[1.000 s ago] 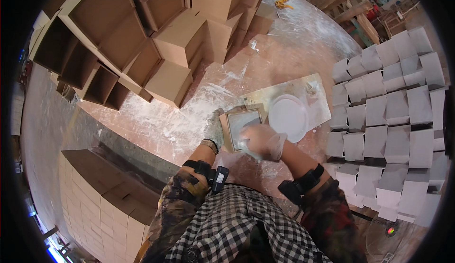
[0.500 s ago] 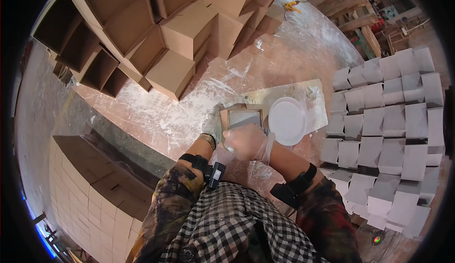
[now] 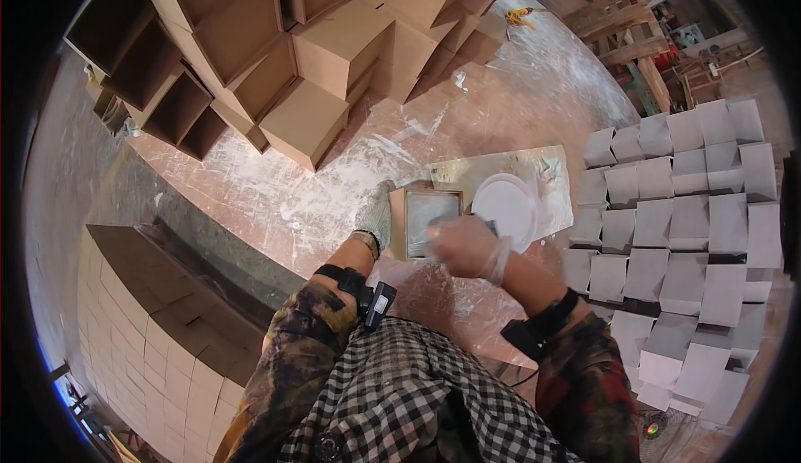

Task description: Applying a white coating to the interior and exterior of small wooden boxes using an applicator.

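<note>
My left hand (image 3: 378, 213), in a grey knit glove, holds the left side of a small brown open-topped box (image 3: 400, 228). A whitish-grey layer covers the box's inside surface (image 3: 430, 209). My right hand (image 3: 467, 246), in a thin see-through glove, is closed over the box's lower right corner. A dark piece of what it grips sticks out on the right; motion blur and the fingers hide the rest. Right of the box, a round white tub or lid (image 3: 505, 204) lies on a pale, smeared sheet (image 3: 552, 181).
Brown open boxes (image 3: 342, 42) are stacked at the far left and middle. Rows of white-grey boxes (image 3: 659, 229) stand at the right. A block of pale boxes (image 3: 154, 321) sits at lower left. Wooden pallets (image 3: 622, 33) and a yellow tool (image 3: 519, 17) lie at the back.
My right hand has moved right, away from the left hand, uncovering more of the box's left side. The left hand stays at the box.
</note>
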Tool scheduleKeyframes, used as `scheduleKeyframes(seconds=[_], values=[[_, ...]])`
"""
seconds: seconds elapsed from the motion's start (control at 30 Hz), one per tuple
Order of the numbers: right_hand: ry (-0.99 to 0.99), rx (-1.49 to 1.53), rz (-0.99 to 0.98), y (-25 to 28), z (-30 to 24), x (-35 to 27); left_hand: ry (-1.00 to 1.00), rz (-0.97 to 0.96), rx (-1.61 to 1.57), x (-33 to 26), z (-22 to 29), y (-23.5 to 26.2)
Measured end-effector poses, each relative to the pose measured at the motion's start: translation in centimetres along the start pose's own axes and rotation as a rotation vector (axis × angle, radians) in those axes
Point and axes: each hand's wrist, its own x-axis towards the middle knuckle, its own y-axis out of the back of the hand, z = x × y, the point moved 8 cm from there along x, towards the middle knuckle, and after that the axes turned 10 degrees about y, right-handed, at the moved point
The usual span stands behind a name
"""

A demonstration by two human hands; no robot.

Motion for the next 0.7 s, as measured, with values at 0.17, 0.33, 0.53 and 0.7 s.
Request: scheduleKeyframes(seconds=[0.17,0.33,0.53,0.7], values=[[0.018,0.092,0.297,0.9,-1.9,2.0,0.039,-0.037,-0.186,-0.3,-0.2,-0.9],[-0.321,0.224,0.401,1.3,-0.2,-0.4,0.084,-0.092,-0.169,2.4,-1.6,0.8],[-0.620,0.071,0.720,0.7,-0.7,-4.2,0.052,-0.087,-0.145,1.8,-1.0,-0.2],[-0.633,0.081,0.689,0.0,-1.1,-3.8,0.032,-0.105,-0.104,4.8,-2.4,1.1]])
